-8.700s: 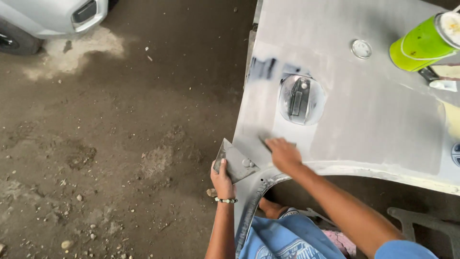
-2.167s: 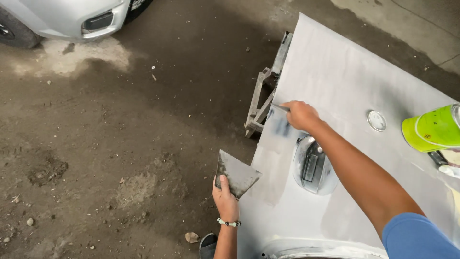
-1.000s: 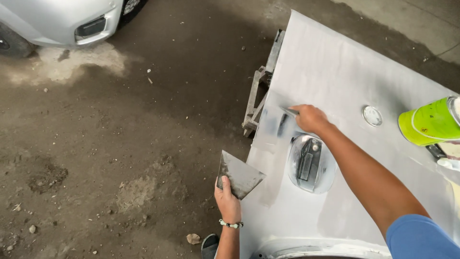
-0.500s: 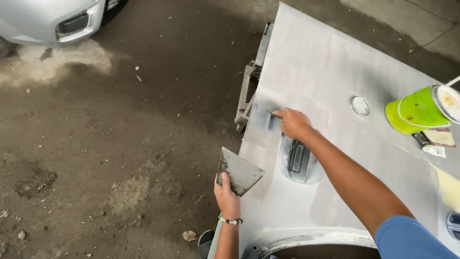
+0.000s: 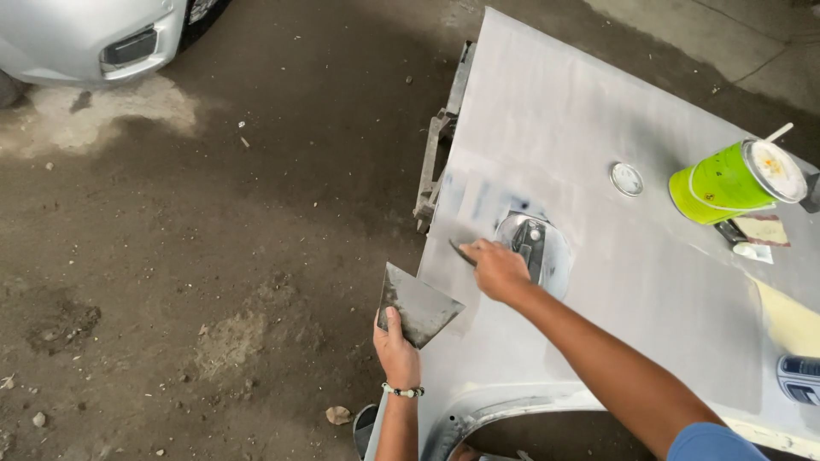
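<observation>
A grey primed car body panel (image 5: 589, 282) lies flat in front of me. My left hand (image 5: 395, 346) grips a flat grey mixing board (image 5: 417, 304) by its lower corner, held at the panel's left edge. My right hand (image 5: 497, 269) holds a thin spreader blade (image 5: 462, 252) pressed on the panel, just left of a round recess with a handle (image 5: 534, 248). Dark smears of filler (image 5: 478, 198) mark the panel above the blade.
A green tin with a stick in it (image 5: 736, 181) stands on the panel at the right, near a small round cap (image 5: 626, 177) and scraps of card (image 5: 756, 232). A silver car's bumper (image 5: 94, 38) is at top left. Dirt floor (image 5: 196, 256) lies to the left.
My right hand has drawn the spreader down the panel toward me, from the dark smears to beside the round recess. My left hand keeps the board in the same place.
</observation>
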